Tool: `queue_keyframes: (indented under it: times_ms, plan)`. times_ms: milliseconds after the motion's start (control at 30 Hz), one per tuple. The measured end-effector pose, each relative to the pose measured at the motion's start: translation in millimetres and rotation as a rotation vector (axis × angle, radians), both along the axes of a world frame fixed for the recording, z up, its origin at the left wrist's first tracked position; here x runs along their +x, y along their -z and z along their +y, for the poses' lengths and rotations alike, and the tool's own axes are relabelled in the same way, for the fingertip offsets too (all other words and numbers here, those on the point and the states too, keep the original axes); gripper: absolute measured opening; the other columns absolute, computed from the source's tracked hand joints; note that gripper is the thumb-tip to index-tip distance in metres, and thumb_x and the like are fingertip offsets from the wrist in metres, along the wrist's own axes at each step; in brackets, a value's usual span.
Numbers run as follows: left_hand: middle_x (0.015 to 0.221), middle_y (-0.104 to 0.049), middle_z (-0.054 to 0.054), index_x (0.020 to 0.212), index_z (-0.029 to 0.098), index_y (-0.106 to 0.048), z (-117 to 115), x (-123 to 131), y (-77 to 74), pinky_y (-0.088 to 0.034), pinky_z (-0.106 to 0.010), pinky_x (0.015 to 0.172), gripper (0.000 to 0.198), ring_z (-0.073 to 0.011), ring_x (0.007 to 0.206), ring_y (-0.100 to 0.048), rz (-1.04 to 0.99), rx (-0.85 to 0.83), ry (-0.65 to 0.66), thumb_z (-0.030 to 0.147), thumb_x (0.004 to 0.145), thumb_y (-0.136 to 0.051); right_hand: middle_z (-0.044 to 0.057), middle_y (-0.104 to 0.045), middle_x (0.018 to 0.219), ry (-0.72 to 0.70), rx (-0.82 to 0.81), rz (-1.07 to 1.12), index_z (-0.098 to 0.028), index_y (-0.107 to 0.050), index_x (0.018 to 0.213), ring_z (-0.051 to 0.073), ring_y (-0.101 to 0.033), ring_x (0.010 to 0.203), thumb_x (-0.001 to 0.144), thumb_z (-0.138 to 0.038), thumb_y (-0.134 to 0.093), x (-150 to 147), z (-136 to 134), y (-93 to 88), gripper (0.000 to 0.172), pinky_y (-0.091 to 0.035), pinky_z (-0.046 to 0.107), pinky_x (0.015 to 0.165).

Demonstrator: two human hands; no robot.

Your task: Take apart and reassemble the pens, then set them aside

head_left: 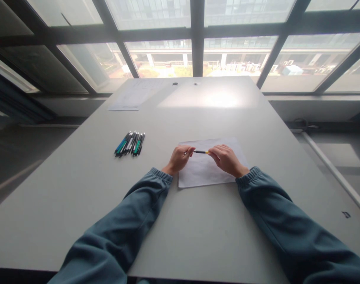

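Note:
A pen with a dark barrel and a bit of yellow lies level between my two hands, above a white sheet of paper. My left hand is closed on its left end, thumb and fingers pinched together. At the other end, by the yellow part, my right hand pinches it too. Both pen ends are hidden by my fingers. Off to the left, a group of several pens rests on the table, dark with blue, green and grey parts.
The white table stretches to a large framed window. More papers lie at its far left. Two small round fittings sit near the far edge, beside a bright patch of sunlight.

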State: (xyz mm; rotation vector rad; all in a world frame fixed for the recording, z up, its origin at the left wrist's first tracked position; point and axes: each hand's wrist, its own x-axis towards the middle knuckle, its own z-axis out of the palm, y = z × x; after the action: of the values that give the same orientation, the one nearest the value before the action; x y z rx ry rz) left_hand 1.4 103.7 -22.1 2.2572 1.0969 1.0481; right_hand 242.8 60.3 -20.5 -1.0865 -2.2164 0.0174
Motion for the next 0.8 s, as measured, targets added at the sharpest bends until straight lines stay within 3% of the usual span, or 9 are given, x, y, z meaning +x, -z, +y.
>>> queue_keyframes:
  times_ms: [467, 800]
  plan:
    - [0.069, -0.068, -0.003, 0.071, 0.019, -0.066, -0.9, 0.3, -3.6, -0.048, -0.031, 0.076, 0.047, -0.0169, 0.07, -0.062, -0.064, 0.076, 0.03, 0.054, 0.099, -0.053, 0.006, -0.071, 0.083, 0.018, -0.002, 0.011, -0.019, -0.065, 0.093, 0.019, -0.063, 0.077, 0.105, -0.028, -0.048, 0.1, -0.3, 0.0, 0.023, -0.039, 0.033, 0.076]
    - [0.086, -0.075, -0.004, 0.09, 0.02, -0.071, -1.3, 1.4, -0.2, -0.053, -0.033, 0.079, 0.022, -0.0183, 0.083, -0.068, -0.109, 0.121, 0.019, 0.042, 0.093, -0.067, 0.007, -0.071, 0.082, 0.049, -0.015, 0.009, -0.019, -0.067, 0.092, 0.02, -0.061, 0.076, 0.105, -0.029, -0.046, 0.4, 0.7, 0.3, 0.027, -0.038, 0.033, 0.075]
